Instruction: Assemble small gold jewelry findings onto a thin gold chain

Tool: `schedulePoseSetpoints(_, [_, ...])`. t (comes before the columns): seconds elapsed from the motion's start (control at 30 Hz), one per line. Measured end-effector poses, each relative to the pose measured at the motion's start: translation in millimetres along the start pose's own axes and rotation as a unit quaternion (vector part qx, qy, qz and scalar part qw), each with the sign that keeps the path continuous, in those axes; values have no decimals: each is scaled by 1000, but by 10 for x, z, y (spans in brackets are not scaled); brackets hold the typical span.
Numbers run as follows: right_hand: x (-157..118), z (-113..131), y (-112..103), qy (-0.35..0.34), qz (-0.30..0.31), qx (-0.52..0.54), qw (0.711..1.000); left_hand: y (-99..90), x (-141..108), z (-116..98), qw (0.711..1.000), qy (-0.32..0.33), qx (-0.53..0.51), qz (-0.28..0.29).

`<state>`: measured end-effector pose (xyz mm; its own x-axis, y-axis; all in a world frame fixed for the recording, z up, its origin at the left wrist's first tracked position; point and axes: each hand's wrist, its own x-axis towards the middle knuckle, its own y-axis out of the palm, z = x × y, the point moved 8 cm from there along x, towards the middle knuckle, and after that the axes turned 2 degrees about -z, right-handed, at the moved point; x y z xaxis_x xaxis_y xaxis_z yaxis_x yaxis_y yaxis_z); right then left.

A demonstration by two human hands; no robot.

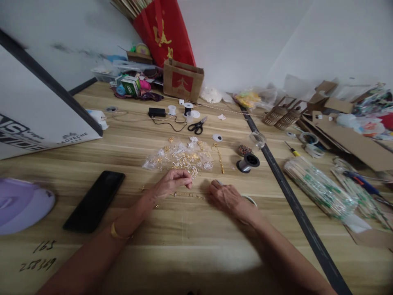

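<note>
My left hand (173,182) is at the near edge of a pile of small gold and silver beads and charms (187,157), its fingers pinched together; what they hold, if anything, is too small to tell. A thin gold chain with small charms (184,194) lies on the table between my hands. At its right end my right hand (224,194) rests on the wood with curled fingers, and its fingertips are hidden. Behind the hands lies a gold chain piece (220,159). A spool of wire (247,163) stands to the right of it.
Black scissors (197,126) lie behind the pile. A black phone (95,200) is at the left, near a purple cap (24,205). Wrapped sticks (319,188) and cardboard (346,139) lie at the right. A paper bag (183,80) stands at the back.
</note>
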<state>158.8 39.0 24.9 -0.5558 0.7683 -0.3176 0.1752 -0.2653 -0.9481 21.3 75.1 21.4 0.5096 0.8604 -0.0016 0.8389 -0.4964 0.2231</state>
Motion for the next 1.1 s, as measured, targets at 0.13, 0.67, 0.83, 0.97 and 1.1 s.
schedulePoseSetpoints(0.13, [-81,-64,-119,-12,-23,65,998,-12,9,-39,1000,6,-8,-11])
schedulePoseSetpoints(0.67, [-68,16,-192,15,-7,101,995,-18,12,-71,998,12,-56,-17])
schedulePoseSetpoints(0.83, [-54,50,-127,6,32,63,997,-45,15,-57,998,12,-60,-25])
schedulePoseSetpoints(0.97, [-71,-13,-156,-4,-7,48,999,-72,19,-47,997,5,-70,-36])
schedulePoseSetpoints(1.1, [-99,-150,-156,2,-26,49,998,-90,20,-58,995,9,-86,-41])
